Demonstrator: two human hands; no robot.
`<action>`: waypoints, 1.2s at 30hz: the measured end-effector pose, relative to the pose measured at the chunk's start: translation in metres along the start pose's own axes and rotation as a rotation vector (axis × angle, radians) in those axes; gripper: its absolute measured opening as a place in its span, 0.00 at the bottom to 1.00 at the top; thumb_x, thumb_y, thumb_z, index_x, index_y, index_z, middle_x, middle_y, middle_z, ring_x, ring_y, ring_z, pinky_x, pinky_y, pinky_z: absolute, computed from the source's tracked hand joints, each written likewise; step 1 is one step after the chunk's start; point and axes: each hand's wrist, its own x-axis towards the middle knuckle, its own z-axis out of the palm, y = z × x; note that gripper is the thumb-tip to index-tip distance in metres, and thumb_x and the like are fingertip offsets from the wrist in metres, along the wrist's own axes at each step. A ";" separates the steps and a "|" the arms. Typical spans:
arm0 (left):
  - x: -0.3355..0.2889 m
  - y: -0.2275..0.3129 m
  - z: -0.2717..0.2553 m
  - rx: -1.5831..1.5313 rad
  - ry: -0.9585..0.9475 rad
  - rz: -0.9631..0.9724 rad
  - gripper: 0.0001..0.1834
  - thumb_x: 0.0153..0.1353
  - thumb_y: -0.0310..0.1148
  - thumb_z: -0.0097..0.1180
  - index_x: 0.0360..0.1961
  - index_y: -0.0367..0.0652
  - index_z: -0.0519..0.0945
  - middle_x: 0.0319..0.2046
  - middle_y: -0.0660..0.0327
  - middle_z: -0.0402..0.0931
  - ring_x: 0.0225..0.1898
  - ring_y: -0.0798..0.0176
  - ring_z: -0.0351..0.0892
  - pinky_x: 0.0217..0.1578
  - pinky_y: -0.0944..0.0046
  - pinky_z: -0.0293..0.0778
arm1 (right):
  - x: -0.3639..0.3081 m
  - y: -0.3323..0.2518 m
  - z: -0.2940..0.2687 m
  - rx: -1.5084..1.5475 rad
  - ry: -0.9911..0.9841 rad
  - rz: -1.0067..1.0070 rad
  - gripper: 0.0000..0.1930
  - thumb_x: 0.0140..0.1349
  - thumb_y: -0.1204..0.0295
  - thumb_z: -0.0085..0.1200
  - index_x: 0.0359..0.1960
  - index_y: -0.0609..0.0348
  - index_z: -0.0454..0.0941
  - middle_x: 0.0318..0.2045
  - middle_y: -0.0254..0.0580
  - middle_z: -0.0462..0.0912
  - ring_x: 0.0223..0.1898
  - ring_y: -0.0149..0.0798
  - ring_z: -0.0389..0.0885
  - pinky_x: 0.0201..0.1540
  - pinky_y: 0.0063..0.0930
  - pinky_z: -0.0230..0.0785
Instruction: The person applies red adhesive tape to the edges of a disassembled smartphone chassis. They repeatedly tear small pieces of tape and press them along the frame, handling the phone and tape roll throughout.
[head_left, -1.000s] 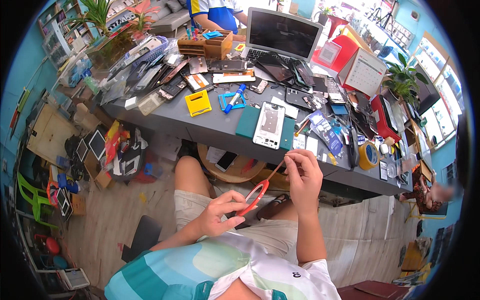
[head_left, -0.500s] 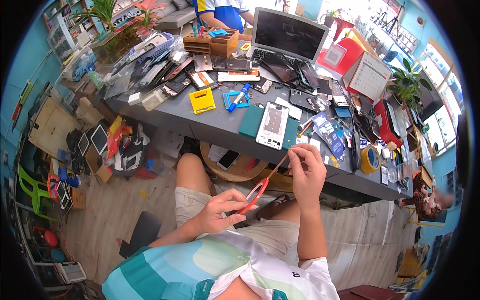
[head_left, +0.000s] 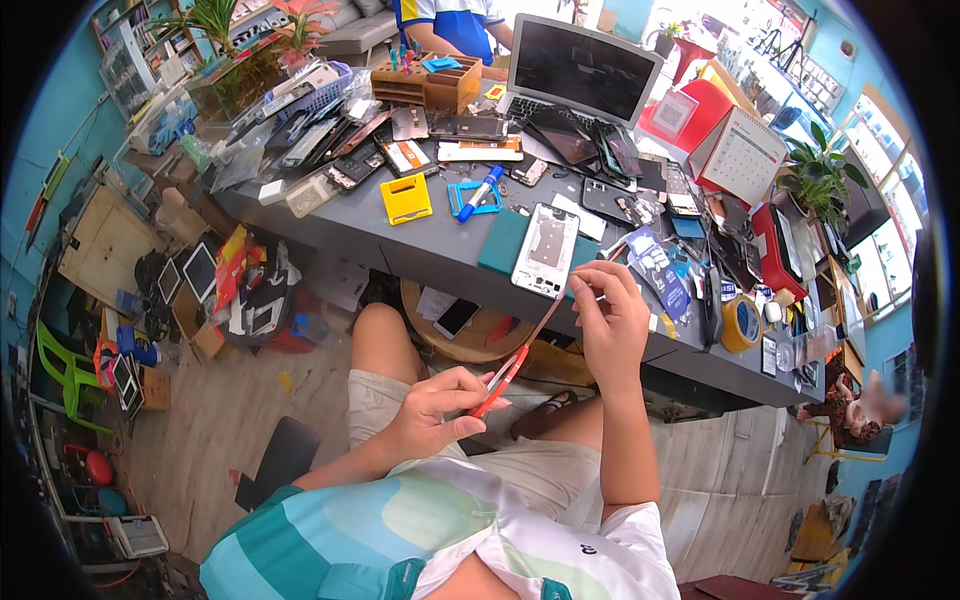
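Observation:
My left hand (head_left: 438,410) is closed on a thin red roll of adhesive tape (head_left: 502,380), held tilted above my lap. From the roll a narrow strip (head_left: 545,322) runs up and to the right, drawn taut. Its free end is pinched between the thumb and fingers of my right hand (head_left: 612,318), just off the desk's front edge. Beyond the strip, a white phone frame (head_left: 546,252) lies on a green mat (head_left: 500,243), with neither hand touching it.
The grey desk (head_left: 330,238) carries several phone parts, a yellow phone stand (head_left: 405,200), a blue marker (head_left: 480,193), an open laptop (head_left: 582,70) and a yellow tape roll (head_left: 741,323). Below it stands a round stool (head_left: 455,345) bearing a phone. Another person (head_left: 450,30) is across the desk.
The red roll has turned from a broad oval to nearly edge-on. My right hand has risen slightly with the strip's end, and my left hand has shifted a little left.

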 end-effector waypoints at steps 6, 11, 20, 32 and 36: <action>-0.003 -0.001 0.003 -0.038 0.018 -0.040 0.26 0.76 0.46 0.68 0.59 0.31 0.90 0.47 0.56 0.81 0.47 0.62 0.81 0.50 0.62 0.79 | 0.003 0.003 0.002 -0.003 -0.001 0.001 0.03 0.73 0.79 0.67 0.43 0.68 0.87 0.44 0.41 0.88 0.36 0.30 0.87 0.34 0.24 0.81; -0.005 -0.001 0.001 -0.076 -0.017 -0.049 0.22 0.77 0.36 0.65 0.64 0.32 0.87 0.51 0.54 0.80 0.50 0.61 0.81 0.54 0.61 0.79 | 0.004 0.005 0.002 -0.003 0.001 0.011 0.03 0.72 0.79 0.67 0.43 0.67 0.87 0.44 0.41 0.88 0.36 0.31 0.87 0.34 0.25 0.81; -0.007 0.004 -0.002 -0.055 -0.032 -0.077 0.23 0.71 0.25 0.62 0.66 0.29 0.85 0.54 0.52 0.80 0.53 0.60 0.81 0.59 0.59 0.78 | 0.007 0.006 0.004 -0.008 0.007 -0.010 0.03 0.72 0.79 0.67 0.43 0.67 0.87 0.44 0.42 0.89 0.36 0.31 0.87 0.34 0.25 0.81; 0.000 0.006 0.003 -0.058 0.037 -0.056 0.19 0.71 0.23 0.70 0.62 0.32 0.88 0.53 0.53 0.86 0.52 0.60 0.88 0.54 0.61 0.85 | 0.019 0.009 0.000 0.019 -0.008 -0.028 0.03 0.72 0.79 0.68 0.42 0.66 0.88 0.44 0.41 0.89 0.37 0.31 0.88 0.34 0.24 0.79; 0.004 0.005 0.002 -0.014 0.053 -0.069 0.17 0.74 0.29 0.69 0.59 0.31 0.89 0.54 0.49 0.86 0.52 0.56 0.89 0.64 0.49 0.82 | 0.029 0.021 0.002 0.035 -0.044 -0.052 0.04 0.71 0.78 0.69 0.42 0.66 0.88 0.45 0.41 0.89 0.37 0.32 0.88 0.34 0.25 0.80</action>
